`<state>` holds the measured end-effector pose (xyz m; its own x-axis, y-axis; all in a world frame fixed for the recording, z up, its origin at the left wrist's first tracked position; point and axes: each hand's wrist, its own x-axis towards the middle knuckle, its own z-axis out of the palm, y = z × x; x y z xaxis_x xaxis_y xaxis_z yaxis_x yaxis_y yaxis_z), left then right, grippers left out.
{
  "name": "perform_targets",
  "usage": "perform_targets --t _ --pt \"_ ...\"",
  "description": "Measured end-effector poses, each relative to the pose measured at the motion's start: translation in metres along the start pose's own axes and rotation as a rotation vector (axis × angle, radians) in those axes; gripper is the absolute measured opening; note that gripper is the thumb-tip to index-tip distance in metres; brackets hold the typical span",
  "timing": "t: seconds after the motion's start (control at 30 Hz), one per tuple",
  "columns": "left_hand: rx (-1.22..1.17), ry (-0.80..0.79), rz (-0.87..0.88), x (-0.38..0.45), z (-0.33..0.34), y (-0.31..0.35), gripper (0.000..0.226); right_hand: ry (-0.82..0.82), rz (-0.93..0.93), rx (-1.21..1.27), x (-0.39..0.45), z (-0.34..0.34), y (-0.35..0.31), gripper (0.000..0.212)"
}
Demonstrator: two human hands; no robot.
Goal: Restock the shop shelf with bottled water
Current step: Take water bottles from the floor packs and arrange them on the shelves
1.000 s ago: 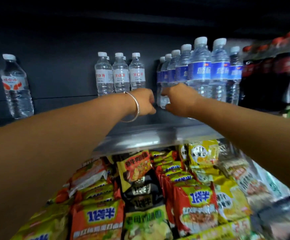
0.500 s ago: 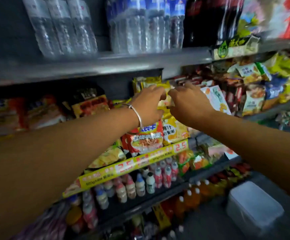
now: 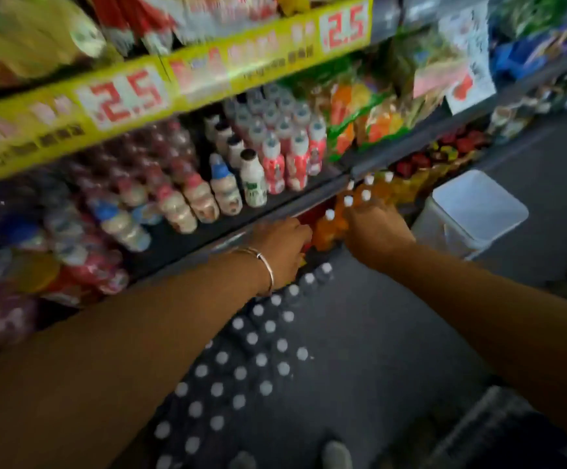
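- White-capped water bottles [image 3: 241,360] stand packed on the floor, below both forearms.
- Left hand [image 3: 280,247], bangle [image 3: 264,265] at the wrist, and right hand [image 3: 375,231] reach out with knuckles up; finger state cannot be told.
- Orange drinks [image 3: 333,225] sit just beyond the hands.
- Small milk bottles [image 3: 251,177] fill the shelf above.

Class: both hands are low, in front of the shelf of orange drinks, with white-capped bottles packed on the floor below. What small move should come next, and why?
Probably lower both hands to the white-capped bottles on the floor and grip some. The left hand and right hand appear empty, and they hover just above that pack.
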<state>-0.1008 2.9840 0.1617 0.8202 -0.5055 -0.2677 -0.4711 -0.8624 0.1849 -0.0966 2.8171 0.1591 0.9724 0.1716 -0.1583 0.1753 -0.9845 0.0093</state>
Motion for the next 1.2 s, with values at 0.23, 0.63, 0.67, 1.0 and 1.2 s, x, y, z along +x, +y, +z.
perform_targets --t 0.23,0.63,0.67,1.0,1.2 --pt "-0.030 -0.220 -0.038 0.030 0.203 -0.044 0.045 -0.303 -0.046 0.076 0.012 0.220 -0.020 0.038" --pt "0.015 -0.240 0.046 0.070 0.415 -0.075 0.047 -0.665 -0.230 0.244 0.010 0.487 -0.049 0.093" --pt "0.027 -0.229 0.066 0.071 0.422 -0.076 0.045 -0.662 -0.218 0.285 0.010 0.499 -0.049 0.094" --pt "0.044 -0.181 0.108 0.059 0.438 -0.080 0.042 -0.536 -0.207 0.361 0.009 0.512 -0.050 0.067" --pt "0.111 -0.271 0.088 0.046 0.378 -0.075 0.045 -0.543 -0.183 0.420 0.010 0.417 -0.042 0.058"
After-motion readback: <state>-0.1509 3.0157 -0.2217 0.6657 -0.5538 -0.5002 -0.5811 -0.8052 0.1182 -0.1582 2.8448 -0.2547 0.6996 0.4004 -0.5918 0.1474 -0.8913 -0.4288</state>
